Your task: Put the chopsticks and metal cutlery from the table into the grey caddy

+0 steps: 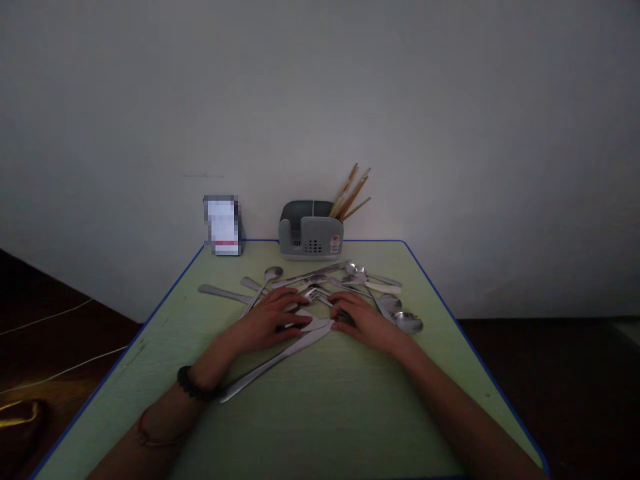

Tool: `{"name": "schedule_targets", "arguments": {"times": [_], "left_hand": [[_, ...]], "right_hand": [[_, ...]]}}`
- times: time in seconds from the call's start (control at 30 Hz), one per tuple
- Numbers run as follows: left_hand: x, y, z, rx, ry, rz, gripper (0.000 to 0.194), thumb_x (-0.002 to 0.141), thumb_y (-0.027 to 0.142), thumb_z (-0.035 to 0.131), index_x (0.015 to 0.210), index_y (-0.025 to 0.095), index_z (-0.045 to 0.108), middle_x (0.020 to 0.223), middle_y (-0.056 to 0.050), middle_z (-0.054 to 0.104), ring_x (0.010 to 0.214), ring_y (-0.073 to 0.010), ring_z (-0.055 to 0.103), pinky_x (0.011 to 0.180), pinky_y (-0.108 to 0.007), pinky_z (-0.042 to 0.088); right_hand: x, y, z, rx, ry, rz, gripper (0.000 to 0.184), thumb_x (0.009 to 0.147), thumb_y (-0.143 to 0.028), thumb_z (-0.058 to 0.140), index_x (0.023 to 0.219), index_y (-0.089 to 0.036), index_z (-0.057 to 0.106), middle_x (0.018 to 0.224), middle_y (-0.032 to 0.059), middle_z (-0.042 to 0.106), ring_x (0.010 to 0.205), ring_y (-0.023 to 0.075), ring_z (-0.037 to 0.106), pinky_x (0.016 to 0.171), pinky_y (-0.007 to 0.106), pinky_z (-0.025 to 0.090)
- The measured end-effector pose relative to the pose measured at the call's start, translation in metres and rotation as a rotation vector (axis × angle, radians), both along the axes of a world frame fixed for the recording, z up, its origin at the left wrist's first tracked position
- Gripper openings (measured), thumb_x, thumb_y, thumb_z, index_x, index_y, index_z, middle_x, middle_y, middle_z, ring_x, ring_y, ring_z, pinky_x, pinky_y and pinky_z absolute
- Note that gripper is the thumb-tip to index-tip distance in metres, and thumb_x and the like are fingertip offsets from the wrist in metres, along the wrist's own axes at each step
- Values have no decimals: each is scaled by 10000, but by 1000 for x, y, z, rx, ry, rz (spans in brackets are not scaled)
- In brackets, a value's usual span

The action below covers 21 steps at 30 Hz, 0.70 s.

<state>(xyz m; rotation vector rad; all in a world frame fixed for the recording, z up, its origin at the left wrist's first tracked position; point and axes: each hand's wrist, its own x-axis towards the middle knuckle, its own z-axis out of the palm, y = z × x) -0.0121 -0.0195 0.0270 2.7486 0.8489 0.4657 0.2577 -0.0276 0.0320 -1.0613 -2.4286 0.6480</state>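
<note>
Metal cutlery lies in a loose pile on the table. My left hand point(273, 319) rests palm down over the left side of the pile, fingers stretched out and apart. Below its fingers a long table knife point(280, 357) points down to the left. My right hand point(363, 320) covers the right side, fingers spread and slightly bent, with fingertips at the knife's upper end. Between the hands a fork point(313, 293) shows in part. A spoon point(273, 273) sticks out behind my left hand, and a large spoon point(409, 323) beside my right wrist. The hands hide some pieces.
At the back of the green table point(320, 413) with blue edging stands a grey cutlery holder point(311, 239) with several wooden chopsticks point(353, 190) leaning in its right part. A phone point(223, 225) with a lit, blurred screen stands at the back left. A white wall rises behind.
</note>
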Motion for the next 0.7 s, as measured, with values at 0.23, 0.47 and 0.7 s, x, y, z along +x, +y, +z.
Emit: {"name": "schedule_targets", "arguments": {"times": [0.23, 0.47, 0.7], "left_hand": [[1, -1, -2, 21, -16, -4, 331, 897, 384, 522, 1202, 287, 608, 1271, -64, 548, 1244, -246, 392, 1060, -453, 331], [6, -1, -2, 30, -34, 8, 303, 905, 365, 515, 1173, 278, 625, 1149, -73, 582, 1165, -229, 454, 1008, -415, 383], [7, 0, -4, 52, -67, 51, 277, 935, 304, 467, 1138, 231, 642, 1036, -81, 631, 1034, -199, 531, 925, -369, 441]], "right_hand": [[0, 0, 1, -6, 10, 0, 102, 843, -277, 597, 908, -198, 605, 1239, 104, 557, 1194, 213, 490, 987, 408, 387], [0, -1, 0, 10, 9, -11, 98, 842, -267, 596, 921, -207, 600, 1229, 97, 561, 1186, 212, 495, 989, 401, 392], [0, -1, 1, 18, 12, 7, 98, 830, -248, 603, 919, -209, 590, 1230, 99, 561, 1186, 221, 498, 981, 418, 404]]}}
